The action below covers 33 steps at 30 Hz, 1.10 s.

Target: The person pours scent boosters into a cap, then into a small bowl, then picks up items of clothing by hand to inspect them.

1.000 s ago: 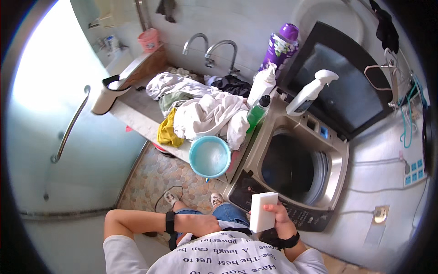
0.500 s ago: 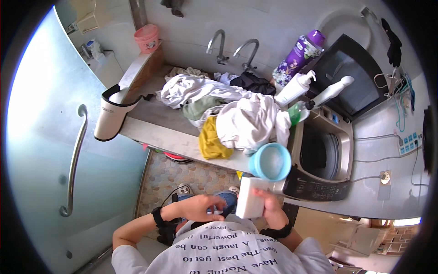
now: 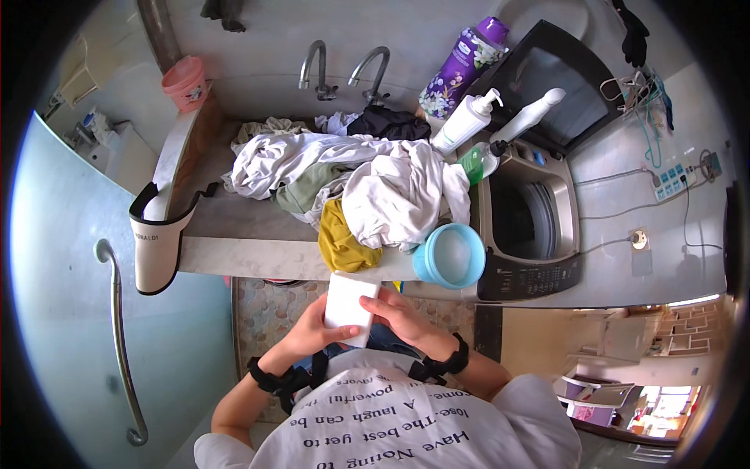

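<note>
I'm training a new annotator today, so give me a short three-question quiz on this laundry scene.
1. True or false: both hands hold the white box.
2. What stands right beside the washing machine, on the counter edge? A) blue basin B) red kettle C) black boot
3. Fill in: the washing machine's lid is ____.

Key:
1. True: left hand and right hand both grip it.
2. A, the blue basin.
3. Open.
</note>
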### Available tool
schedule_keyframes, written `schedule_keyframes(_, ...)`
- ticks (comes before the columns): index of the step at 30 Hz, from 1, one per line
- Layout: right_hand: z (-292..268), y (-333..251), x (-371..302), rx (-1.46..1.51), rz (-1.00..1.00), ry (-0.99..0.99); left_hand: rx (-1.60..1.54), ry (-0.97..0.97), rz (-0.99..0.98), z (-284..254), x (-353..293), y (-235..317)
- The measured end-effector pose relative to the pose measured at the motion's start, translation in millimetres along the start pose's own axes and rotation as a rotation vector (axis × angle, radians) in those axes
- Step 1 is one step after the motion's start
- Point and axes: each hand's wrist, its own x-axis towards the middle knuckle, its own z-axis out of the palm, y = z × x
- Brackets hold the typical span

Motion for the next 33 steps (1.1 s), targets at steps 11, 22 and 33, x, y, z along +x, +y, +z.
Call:
schedule_keyframes(11,-50,-28,7,-0.165,-0.185,-0.029,0.076,0.282,0.106,-14,1,29)
schedule_keyframes(22,-59,-24,-16,-0.192,-0.082,0.252,0.056,0.642,0.266,-91,-25,54)
schedule_keyframes(33,-13,-35,28,-0.272,-0.011,0.309,0.162,0.61,0.077,-131,-46,44)
